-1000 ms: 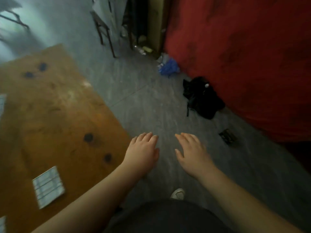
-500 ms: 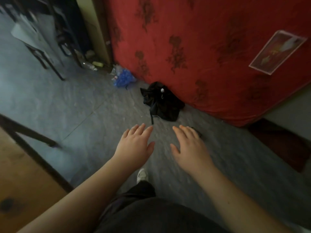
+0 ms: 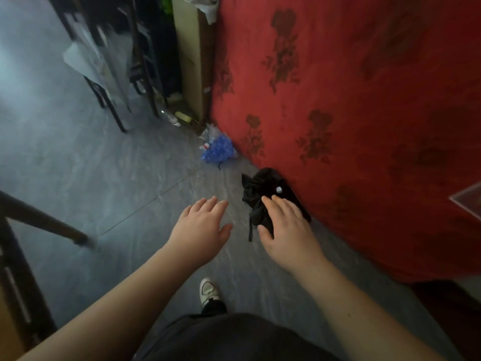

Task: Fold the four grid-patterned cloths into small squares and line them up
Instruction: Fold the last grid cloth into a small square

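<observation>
Left hand (image 3: 200, 230), right hand (image 3: 289, 231): both at frame centre, fingers spread, grasping nothing. Grid-patterned cloths: 0 in frame. Table corner (image 3: 7, 327) at lower left edge only. Risk: head aimed at floor and black bag (image 3: 263, 186), so hands work unseen and row could end crooked.

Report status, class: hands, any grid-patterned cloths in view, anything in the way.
Left hand open, right hand open, both empty. No grid-patterned cloths in view. Crumpled black fabric bag on grey floor, beside red flowered drape.
</observation>
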`<control>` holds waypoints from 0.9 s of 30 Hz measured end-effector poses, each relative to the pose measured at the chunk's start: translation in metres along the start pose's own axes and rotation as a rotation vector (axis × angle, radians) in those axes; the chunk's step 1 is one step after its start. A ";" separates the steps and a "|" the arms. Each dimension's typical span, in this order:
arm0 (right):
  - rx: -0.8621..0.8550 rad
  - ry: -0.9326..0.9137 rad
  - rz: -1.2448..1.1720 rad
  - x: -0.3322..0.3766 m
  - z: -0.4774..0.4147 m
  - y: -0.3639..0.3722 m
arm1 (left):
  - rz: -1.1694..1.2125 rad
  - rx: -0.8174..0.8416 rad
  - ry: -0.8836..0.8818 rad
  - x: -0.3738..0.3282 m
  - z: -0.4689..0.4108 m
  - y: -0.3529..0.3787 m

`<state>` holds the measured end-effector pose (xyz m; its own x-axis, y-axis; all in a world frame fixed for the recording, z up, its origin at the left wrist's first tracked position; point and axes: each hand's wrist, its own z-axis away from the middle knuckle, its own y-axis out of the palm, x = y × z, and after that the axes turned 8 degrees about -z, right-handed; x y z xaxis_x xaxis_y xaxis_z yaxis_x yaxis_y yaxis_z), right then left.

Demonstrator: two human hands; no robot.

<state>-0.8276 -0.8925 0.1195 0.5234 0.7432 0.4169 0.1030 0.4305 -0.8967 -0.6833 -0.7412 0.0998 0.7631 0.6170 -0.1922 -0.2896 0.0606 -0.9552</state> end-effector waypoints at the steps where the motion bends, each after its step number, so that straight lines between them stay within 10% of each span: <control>1: 0.006 -0.015 -0.005 0.006 -0.024 -0.002 | -0.001 -0.005 -0.023 0.012 -0.015 -0.009; 27: 0.320 -0.584 0.012 0.205 -0.579 0.002 | 0.101 -0.149 -0.771 0.300 -0.322 -0.171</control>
<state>-0.2306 -1.0359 0.1171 -0.0302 0.8656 0.4998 -0.2029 0.4843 -0.8510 -0.2189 -0.8190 0.1332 0.1055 0.9869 -0.1218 -0.2139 -0.0971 -0.9720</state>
